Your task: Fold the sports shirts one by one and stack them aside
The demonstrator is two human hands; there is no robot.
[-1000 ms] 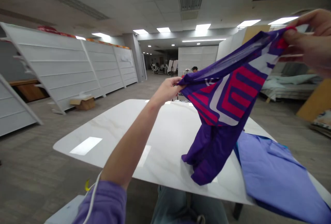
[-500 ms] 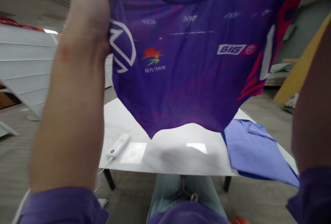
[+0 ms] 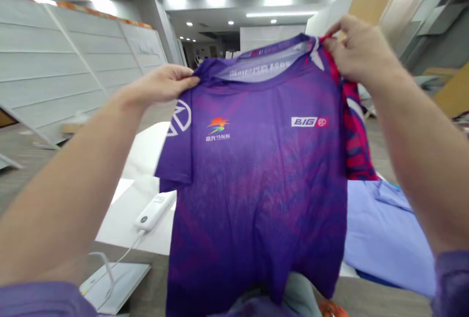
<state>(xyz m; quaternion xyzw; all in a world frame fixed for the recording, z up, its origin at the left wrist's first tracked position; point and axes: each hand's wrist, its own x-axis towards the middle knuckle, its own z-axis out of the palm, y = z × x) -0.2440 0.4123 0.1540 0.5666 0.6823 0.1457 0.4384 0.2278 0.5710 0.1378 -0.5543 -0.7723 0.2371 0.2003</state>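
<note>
Shirt (image 3: 256, 185) pinched at shoulders by L hand (image 3: 164, 82) & R hand (image 3: 359, 53), below them white table (image 3: 142, 156); wall panels (image 3: 54, 73) beyond L hand.

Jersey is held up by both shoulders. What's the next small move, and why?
Probably lower the purple jersey flat onto the white table. The left hand and right hand pinch its shoulders, so it hangs spread in the air, front facing the camera. The table lies behind it, with a white power bank at its left and a light-blue garment at its right.
</note>
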